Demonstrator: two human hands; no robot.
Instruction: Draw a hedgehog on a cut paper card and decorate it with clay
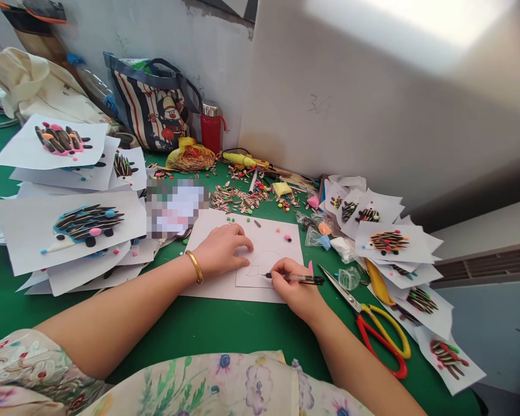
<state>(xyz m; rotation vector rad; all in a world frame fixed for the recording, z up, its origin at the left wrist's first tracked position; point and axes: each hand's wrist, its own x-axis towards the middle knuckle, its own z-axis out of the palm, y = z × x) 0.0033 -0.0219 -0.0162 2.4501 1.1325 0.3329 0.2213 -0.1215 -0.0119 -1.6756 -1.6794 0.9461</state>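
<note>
My right hand point(292, 286) grips a black pen point(301, 279), its tip on a small white sheet of paper point(247, 282) that bears a faint line drawing. Under that lies a larger white sheet point(212, 292). My left hand point(223, 248) rests on the papers, fingers bent and apart, thumb and fingertips at the left edge of the small sheet, holding nothing. Beside the drawing sit a few small coloured balls of clay point(288, 237) and a striped seed point(257, 223). Scissors point(357, 309) with red and yellow handles lie half open to the right of my right hand.
Stacks of white cards with seed hedgehogs stand at left point(91, 228) and right point(390, 240). Loose sunflower seeds point(231, 199), a yellow bag point(190, 156), a red bottle point(211, 127) and a striped tote bag point(151, 107) line the back. Clay packets point(342, 248) lie right of the paper.
</note>
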